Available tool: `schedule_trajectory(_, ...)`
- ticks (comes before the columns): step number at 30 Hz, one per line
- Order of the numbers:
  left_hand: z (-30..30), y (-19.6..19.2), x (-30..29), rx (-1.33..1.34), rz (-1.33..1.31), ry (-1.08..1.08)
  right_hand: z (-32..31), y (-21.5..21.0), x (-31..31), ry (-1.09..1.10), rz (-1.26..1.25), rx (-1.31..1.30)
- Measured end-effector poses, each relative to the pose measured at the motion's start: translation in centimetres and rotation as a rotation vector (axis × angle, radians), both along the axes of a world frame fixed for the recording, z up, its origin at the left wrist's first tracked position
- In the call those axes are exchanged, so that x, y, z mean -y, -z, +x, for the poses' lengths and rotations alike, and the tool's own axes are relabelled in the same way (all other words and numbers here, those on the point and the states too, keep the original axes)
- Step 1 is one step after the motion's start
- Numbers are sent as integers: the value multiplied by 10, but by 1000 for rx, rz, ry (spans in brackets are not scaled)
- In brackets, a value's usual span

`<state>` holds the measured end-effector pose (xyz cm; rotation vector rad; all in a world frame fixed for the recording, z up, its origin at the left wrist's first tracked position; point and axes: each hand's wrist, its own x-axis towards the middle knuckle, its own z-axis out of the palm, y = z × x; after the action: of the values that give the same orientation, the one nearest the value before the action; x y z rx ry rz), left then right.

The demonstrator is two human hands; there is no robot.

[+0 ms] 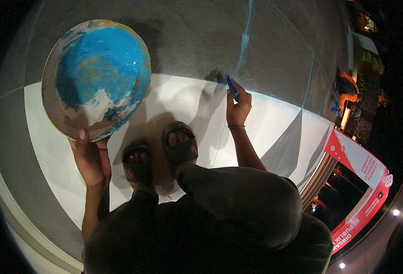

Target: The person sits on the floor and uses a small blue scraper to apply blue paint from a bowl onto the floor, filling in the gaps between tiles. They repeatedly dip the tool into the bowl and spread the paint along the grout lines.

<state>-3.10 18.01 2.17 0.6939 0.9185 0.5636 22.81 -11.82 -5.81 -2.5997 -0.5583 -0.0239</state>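
Observation:
My left hand (92, 157) grips the lower rim of a wide round bowl (69, 121), tilted so that its inside faces up at me. Wet bright blue paint (114, 45) coats most of the inside, with bare greyish patches and yellowish smears along the rim. In my right hand (240, 107) is a slim blue paintbrush (231, 86), pinched between thumb and fingers; its bristles are hard to make out. The brush is close to the border between the dark grey floor (183, 45) and the white painted area (187, 98). A streaky blue line (244, 43) runs away from that border.
My sandalled feet (181, 141) stand on the white area, below my bent knees. A grey triangle (279, 141) is at the right. Farther right are a red and white banner (358, 160) and a person in orange (347, 89) bending down. A curved pale edge (16, 214) runs along the left.

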Motion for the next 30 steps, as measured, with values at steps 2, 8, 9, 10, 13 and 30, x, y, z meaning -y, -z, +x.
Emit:
schedule_trajectory(2, -3, 4, 0, 13, -23, -4, -1, 7, 4, -133, -94, 104)
schedule_trajectory(8, 3, 9, 6, 59, -32, -80, -17, 21, 11, -307, -208, 68)
schedule_trajectory(9, 1, 9, 6, 62, -42, -93, -18, 14, 12, -314, -200, 42)
schedule_trajectory(10, -1, 12, 6, 70, -35, -97, -17, 9, 14, -324, -196, 14)
schedule_trajectory(13, -6, 19, 7, 80, -19, -102, -9, 7, 33, -167, -130, 4)
schedule_trajectory(30, -4, 14, 2, 36, -19, -54, -55, 3, -23, -414, -63, -110)
